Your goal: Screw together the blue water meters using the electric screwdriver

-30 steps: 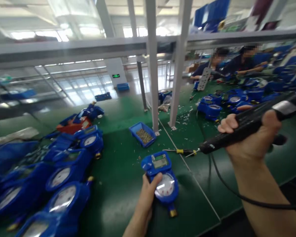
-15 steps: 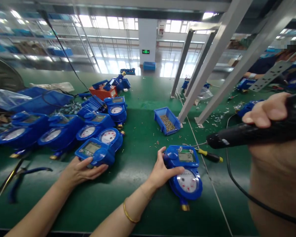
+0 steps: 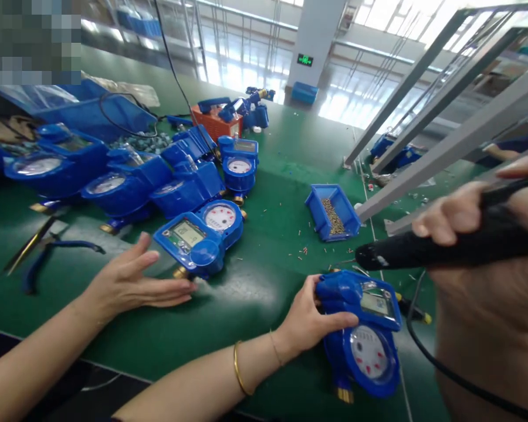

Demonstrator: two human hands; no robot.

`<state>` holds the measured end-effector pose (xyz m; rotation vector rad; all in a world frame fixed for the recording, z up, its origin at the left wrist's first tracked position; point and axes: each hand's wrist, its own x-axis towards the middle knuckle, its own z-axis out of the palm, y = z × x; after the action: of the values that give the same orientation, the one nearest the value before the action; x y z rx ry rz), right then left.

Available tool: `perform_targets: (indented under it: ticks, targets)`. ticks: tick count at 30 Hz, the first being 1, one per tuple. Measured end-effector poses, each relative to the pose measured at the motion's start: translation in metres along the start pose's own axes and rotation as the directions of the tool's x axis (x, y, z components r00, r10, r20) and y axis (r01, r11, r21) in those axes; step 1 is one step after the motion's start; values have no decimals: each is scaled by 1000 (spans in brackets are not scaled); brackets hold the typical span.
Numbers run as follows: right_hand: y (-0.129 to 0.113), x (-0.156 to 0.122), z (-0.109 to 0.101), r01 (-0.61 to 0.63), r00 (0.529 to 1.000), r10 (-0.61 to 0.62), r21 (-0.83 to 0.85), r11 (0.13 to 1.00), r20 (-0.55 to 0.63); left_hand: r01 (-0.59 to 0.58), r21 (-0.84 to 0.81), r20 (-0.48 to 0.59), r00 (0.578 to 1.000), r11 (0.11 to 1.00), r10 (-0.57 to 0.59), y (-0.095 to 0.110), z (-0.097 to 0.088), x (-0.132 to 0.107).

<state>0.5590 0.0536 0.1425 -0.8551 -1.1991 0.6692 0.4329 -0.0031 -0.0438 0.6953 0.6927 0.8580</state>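
My left hand, with a gold bangle on its wrist, grips a blue water meter with a display and a round dial. The thumb lies across the front, and the fingers are behind the left side. My right hand is closed round a black corded electric screwdriver. Its thin bit points left, just above the meter's upper edge; whether it touches cannot be seen. On the left, another person's hand is spread beside a second water meter. A yellow-and-black screwdriver lies partly behind my meter.
A blue bin of small screws stands beyond my hands, with loose screws around it. Several blue meters crowd the left side near pliers. Grey metal posts rise at right. The screwdriver's cord hangs at lower right.
My view has tilted and shifted. The other person's hand has let go of the left meter and opened. The electric screwdriver's bit has moved left relative to my meter, which is now more tilted.
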Motion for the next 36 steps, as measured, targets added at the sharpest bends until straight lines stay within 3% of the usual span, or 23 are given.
perform_targets:
  ticks: [5, 11, 22, 27, 36]
  targets:
    - [18, -11, 27, -71, 997, 72, -58, 996, 5, -14, 31, -25, 1000, 999, 14, 2, 3, -1]
    - [36, -12, 24, -126, 991, 129, -70, 990, 41, -21, -4, -28, 999, 1000, 21, 2, 5, -2]
    - [39, -10, 25, -105, 982, 114, -71, 992, 147, -25, 43, -26, 999, 999, 26, 4, 2, -1]
    - [45, -4, 25, -162, 958, 170, -55, 985, 229, -17, 90, -47, 999, 996, 21, 6, 3, -2]
    - [46, -3, 28, -188, 957, 187, -17, 982, 220, -49, 146, -53, 997, 988, 57, 5, 3, -5]
